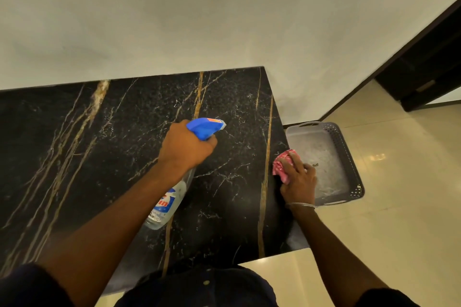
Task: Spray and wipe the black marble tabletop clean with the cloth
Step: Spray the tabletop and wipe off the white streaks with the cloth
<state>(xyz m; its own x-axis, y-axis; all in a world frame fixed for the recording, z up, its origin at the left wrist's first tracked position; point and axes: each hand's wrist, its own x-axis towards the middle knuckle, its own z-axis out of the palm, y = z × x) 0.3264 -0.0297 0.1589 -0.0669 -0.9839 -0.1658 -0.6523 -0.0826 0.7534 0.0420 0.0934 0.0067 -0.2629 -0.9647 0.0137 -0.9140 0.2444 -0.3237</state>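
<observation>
gripping a clear spray bottle (172, 197) by its blue trigger head, the left hand (185, 146) holds it above the black marble tabletop (87, 157); the right hand (298, 179) presses a pink cloth (281, 164) at the tabletop's right edge, beside a grey basket (346, 154) on the floor

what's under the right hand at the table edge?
A crumpled pink patterned cloth lies under the right hand, pressed on the black marble tabletop at its right edge. The hand covers most of the cloth; the marble directly beneath is hidden.
</observation>
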